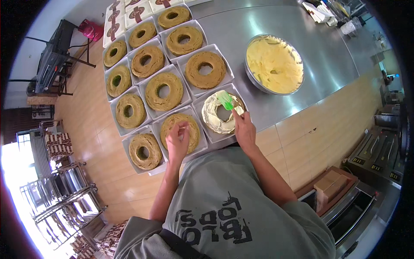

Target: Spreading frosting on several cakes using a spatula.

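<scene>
Grasping, in the right hand [244, 131], the handle of a bright green, flat-headed spreading tool [225, 101] with pale cream smeared across its head. Holding that head at the far right part of a ring-shaped cake coated in off-white cream [211, 114], seated in an open white cardboard box [235, 90] at the near right corner of the group. Showing brown through the coat along the ring's right side.

Holding the left hand [178, 140] over a bare golden-brown ring cake [193, 129] just left of the coated one, with fingers bent inward and thumb close to them. Cannot tell from this angle about anything pinched there, nor about contact with the cake.

Seeing ten more plain brown ring cakes [164, 91] to the left and farther off, each in an open white box, packed closely in three lines. Beyond these, at the far left, noting closed white boxes with brown printed bands [113, 21].

To the right, on a shiny stainless-steel table [327, 77], finding a round metal bowl [255, 83] filled with pale yellow cream [274, 62], well apart from the right hand. Wearing a grey-green T-shirt [250, 181] with black lettering.
</scene>
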A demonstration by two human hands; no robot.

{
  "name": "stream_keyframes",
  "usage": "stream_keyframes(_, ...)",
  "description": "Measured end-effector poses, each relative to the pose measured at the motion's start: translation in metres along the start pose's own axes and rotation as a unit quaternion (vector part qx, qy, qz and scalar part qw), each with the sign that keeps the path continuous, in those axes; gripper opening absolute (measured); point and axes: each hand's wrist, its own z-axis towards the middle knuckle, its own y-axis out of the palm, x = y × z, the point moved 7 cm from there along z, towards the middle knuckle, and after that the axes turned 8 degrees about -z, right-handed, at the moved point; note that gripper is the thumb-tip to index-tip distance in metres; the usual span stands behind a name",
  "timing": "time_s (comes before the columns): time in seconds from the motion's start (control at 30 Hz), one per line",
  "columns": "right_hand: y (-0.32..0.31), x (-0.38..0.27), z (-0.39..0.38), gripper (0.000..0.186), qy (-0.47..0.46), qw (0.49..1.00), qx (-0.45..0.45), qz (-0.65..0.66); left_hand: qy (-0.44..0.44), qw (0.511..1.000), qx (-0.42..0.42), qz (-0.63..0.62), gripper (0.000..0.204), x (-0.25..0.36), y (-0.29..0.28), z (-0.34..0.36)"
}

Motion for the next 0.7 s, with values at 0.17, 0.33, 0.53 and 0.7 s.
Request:
stream_keyframes(0.17,-0.005,0.011,-0.025,0.05,0.025,0.999,-0.014,0.028,-0.063,0.998,-0.011,0.002,0.021,0.008,0.006,-0.02)
stream_keyframes(0.33,-0.017,0.0,-0.019,0.054,0.034,0.996,0.01,0.082,-0.102,0.994,-0.031,-0.007,0.021,0.012,0.012,-0.022)
stream_keyframes(0.53,-0.01,-0.004,-0.039,0.054,0.104,0.993,0.007,0.051,-0.104,0.989,-0.098,-0.02,0.022,0.013,-0.001,-0.021)
stream_keyframes(0.7,-0.022,-0.021,-0.054,0.05,0.129,0.987,0.065,0.076,-0.1,0.985,-0.141,-0.029,0.023,-0.009,-0.032,-0.016)
